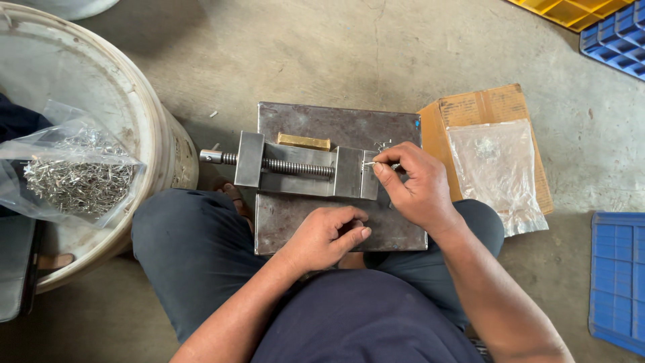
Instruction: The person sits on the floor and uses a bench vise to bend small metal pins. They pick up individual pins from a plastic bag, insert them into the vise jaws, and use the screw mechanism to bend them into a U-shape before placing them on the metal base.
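Concrete floor, right hand [415, 185] fingers pinching small metal pin [371, 163] at vise [302, 167] (steel), left hand [329, 236] curled, empty.

Right hand [413, 185] reaching forward, palm down, thumb and forefinger pinched together at their tips, wrist bent slightly inward, left hand [329, 235] drawn close to the body, fingers curled into a loose fist, thumb on top, both forearms bare
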